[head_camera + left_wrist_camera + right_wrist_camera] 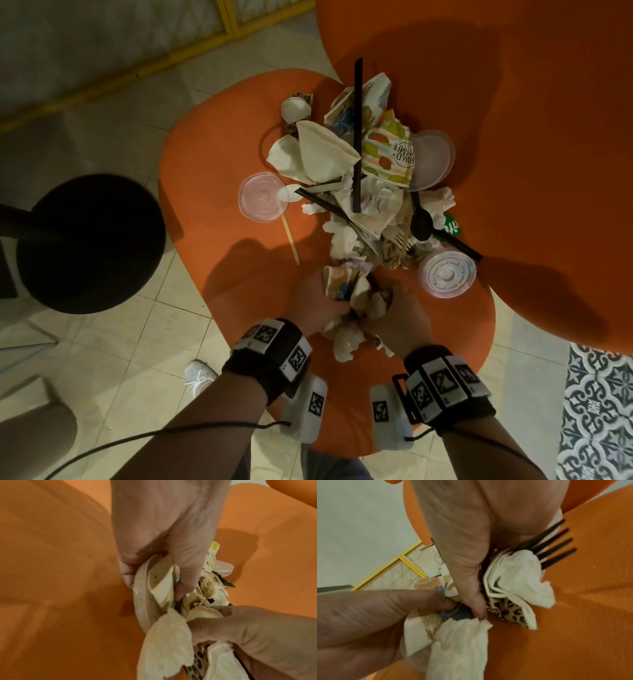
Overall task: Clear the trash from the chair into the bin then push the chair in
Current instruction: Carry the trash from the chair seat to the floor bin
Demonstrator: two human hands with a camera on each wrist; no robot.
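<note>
An orange chair seat (219, 154) carries a pile of trash (370, 192): crushed paper cups, napkins, lids, straws and cutlery. At the pile's near edge both hands hold one bundle (352, 298) together. My left hand (329, 301) grips a crushed printed paper cup (161, 582) and a clear lid (142, 601), with a napkin (164, 642) hanging below. My right hand (390, 308) grips a napkin (518, 577), a flattened leopard-print cup (508, 608) and a black plastic fork (556, 545). The black round bin (89, 243) stands on the floor to the left of the chair.
The chair's orange backrest (513, 102) rises behind the pile. Loose clear lids (262, 197) (447, 274), a wooden stirrer (291, 240) and a black straw (358, 133) lie on the seat. My white shoe (200, 375) is on the tiled floor by the chair's front edge.
</note>
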